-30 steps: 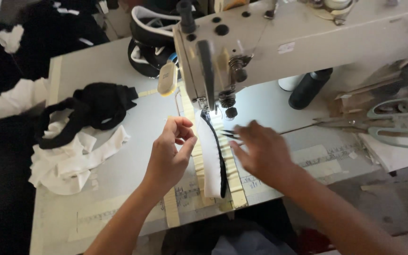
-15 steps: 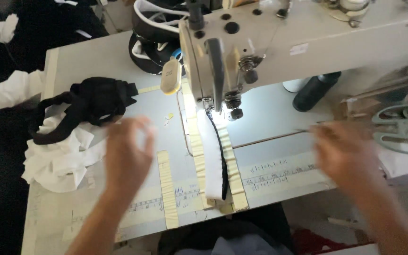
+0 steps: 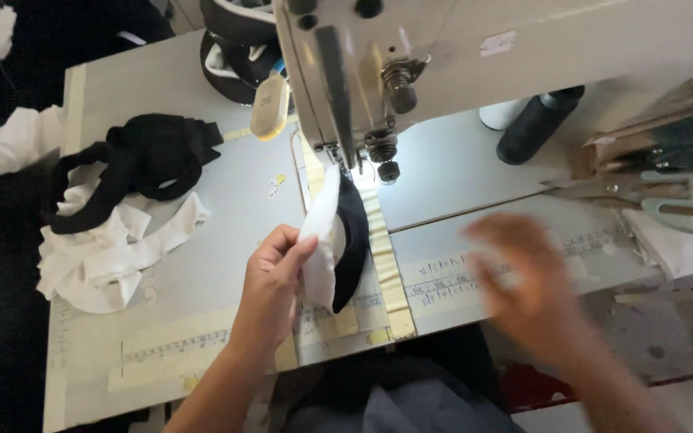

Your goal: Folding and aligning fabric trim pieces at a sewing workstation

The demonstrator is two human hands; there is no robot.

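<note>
The left hand point(image 3: 270, 281) pinches the white edge of one black-and-white fabric piece point(image 3: 337, 240) between thumb and fingertips, holding it upright just below the needle of the sewing machine point(image 3: 362, 72), whose top runs out of view. The right hand point(image 3: 535, 293) hovers over the table point(image 3: 226, 216) to the right, apart from the piece and so blurred that I cannot tell its grip. One heap of black and white fabric scraps point(image 3: 118, 216) lies at left, and one pair of scissors point(image 3: 667, 196), partly cut off, at right.

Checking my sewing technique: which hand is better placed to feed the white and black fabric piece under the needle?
Left, probably: the left hand already pinches the fabric piece just below the needle; the right hand is blurred and off it.
</note>
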